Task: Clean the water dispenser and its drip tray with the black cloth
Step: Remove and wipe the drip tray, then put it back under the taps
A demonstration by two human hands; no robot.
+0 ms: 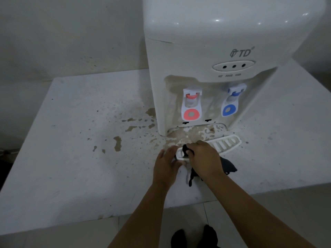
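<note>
From the head view, a white dispenser point(206, 68) is standing on a white table point(71, 122), near the back on the right side. It is showing a red tap point(191, 106) on the left and a blue tap point(232, 101) on the right. Three small dark dots are sitting in a row above the taps, under the letters TD.

The tray point(222, 144) is lying on the table just in front of the dispenser, pulled out of its slot and turned at a slant. Its right end is showing white slats. Its left end is sitting between the two hands.

The left hand point(167, 165) is touching the left end of the tray, with its fingers lying fairly straight along the edge. I cannot tell if the thumb is curling under it.

The right hand point(204, 158) is curling its fingers round the black cloth point(228, 165) and pressing a bunched bit of it onto the tray. The rest of the cloth is hanging out from under the hand, to the right and toward the person.

Brown stains point(130, 129) are spotting the table to the left of the dispenser, and more are marking the slot under the taps.

Two dark feet point(194, 237) are showing on the floor at the bottom
</note>
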